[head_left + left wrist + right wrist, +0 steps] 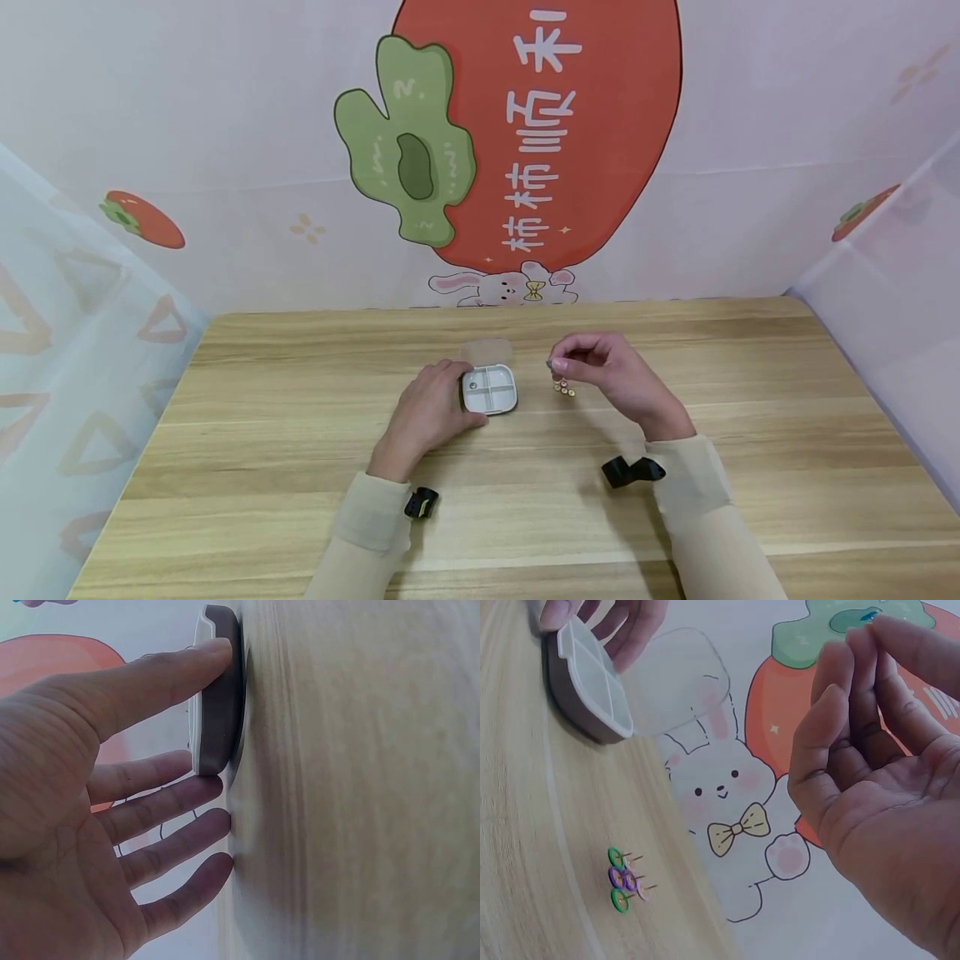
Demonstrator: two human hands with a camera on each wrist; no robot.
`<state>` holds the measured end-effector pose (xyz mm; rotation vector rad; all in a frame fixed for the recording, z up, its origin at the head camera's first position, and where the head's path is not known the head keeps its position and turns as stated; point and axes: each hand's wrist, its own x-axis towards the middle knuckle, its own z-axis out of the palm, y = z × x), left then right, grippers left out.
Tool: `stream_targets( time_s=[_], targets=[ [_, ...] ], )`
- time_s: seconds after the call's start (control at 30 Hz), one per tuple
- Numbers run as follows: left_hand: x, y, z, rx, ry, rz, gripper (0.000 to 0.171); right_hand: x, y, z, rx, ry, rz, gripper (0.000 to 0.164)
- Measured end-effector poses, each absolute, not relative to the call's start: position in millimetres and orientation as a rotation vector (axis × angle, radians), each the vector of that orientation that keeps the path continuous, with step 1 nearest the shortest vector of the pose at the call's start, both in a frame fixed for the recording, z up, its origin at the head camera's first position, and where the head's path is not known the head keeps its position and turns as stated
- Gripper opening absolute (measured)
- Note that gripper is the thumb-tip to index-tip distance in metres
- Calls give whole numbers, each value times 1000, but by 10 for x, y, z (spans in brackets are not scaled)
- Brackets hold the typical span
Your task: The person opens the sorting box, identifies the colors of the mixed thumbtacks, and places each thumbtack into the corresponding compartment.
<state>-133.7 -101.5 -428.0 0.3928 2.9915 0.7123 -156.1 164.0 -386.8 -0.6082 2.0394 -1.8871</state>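
A small white box [490,389] with several compartments and a dark base [577,697] lies on the table, its clear lid [679,679] tipped back. One tiny item [473,386] sits in its far left compartment. My left hand [433,406] holds the box from the left, thumb on the near side and index finger at the far side; the other fingers extend loosely in the left wrist view. Raised to the right of the box, my right hand [611,379] pinches a small teal thumbtack [870,613], mostly hidden by the fingertips. Below that hand are several thumbtacks [616,877], points up.
The wood-grain table [262,467] runs back to a printed cloth [247,167] with a large persimmon and a rabbit. Similar cloth hangs at both sides. Black wrist cameras [633,472] are strapped by the sleeves.
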Motion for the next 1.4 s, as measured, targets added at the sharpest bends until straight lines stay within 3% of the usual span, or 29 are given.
stream_targets(
  time_s=[1.4],
  targets=[
    [-1337, -1016, -4269, 398, 2983, 686, 73, -1577, 1618, -3859, -779, 1541, -2097, 14]
  ],
)
